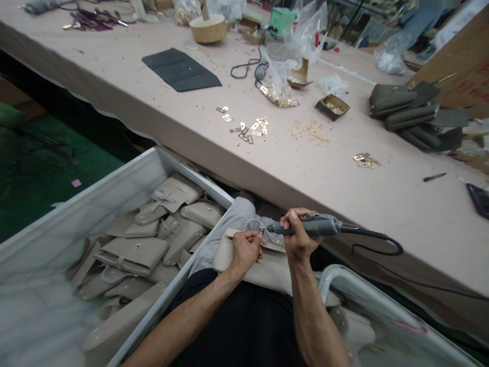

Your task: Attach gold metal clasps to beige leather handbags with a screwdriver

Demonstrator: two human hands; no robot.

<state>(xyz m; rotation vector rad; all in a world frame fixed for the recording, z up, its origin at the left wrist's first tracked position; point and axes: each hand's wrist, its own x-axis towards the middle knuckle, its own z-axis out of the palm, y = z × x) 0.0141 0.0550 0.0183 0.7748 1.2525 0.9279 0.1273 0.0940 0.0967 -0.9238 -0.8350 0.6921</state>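
A beige handbag lies across my lap. My right hand is wrapped round a grey corded electric screwdriver, held almost level with its tip pointing left. At that tip, a small metal fitting is pinched between the thumb and fingers of my left hand, just above the bag's upper edge. Whether a screw sits under the tip is too small to tell. The screwdriver's black cord loops off to the right.
To my left stands a white bin with several beige bags; another bin is at my right. On the table lie gold metal plates, loose tiny screws, a small box, a black sheet and dark green bags.
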